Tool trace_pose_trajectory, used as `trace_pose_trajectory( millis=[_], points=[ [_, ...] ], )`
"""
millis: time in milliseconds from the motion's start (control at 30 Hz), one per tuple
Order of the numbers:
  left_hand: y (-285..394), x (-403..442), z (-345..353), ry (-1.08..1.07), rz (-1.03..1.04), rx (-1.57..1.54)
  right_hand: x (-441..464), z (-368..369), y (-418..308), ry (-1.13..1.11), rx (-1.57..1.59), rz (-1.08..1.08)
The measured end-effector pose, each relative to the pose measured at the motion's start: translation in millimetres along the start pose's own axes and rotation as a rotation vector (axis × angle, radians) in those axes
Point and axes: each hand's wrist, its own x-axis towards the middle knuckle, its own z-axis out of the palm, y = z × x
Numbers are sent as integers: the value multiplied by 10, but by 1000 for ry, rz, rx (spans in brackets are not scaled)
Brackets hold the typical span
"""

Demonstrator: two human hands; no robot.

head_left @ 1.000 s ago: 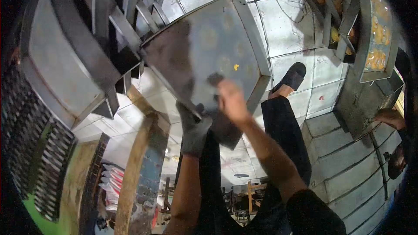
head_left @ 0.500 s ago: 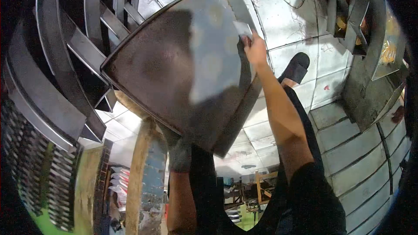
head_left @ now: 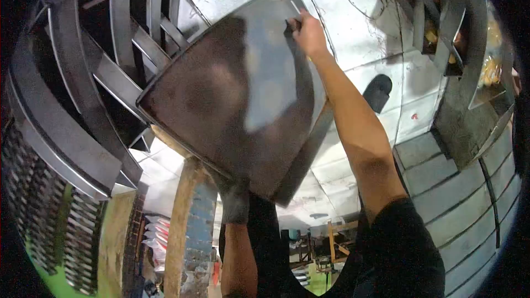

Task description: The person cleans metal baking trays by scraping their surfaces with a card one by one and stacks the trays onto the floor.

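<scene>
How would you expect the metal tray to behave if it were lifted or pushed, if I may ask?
The metal tray would probably be stiff, given its flat base and raised edges. With the left hand at its near edge, it may tip toward the far side. The sheen on its surface hints it could be slippery.

Bright light across the white floor tiles (head_left: 353,38), nearly washing out towards the top! Down on the metal tray (head_left: 270,85), a pale bluish sheen sits hemmed in by heavy, dark shadow, and there's a faint glow inside the gloom at left. Glints run along the stacked trays (head_left: 69,149), bowed by the wide lens, corners falling to black. The gloved left hand (head_left: 236,198) is murky, soft; grain speckles the dim edges.
</scene>
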Motion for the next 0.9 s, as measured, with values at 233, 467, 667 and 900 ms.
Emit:
trace_pose_trajectory(
  millis=[233, 467, 667, 900],
  points=[
    [42, -64, 566, 330, 183, -246, -3069, -440, -742, -428, -153, -216],
    [-138, -57, 399, 209, 401, -5, -1774, -124, 1380, -13, 43, 140],
    [137, -154, 708, 242, 280, -338, -1953, -658, 620, -549, 296, 493],
    [679, -1060, 844, 77, 101, -366, -3267, -1537, -1319, -679, 754, 353]
  ],
)
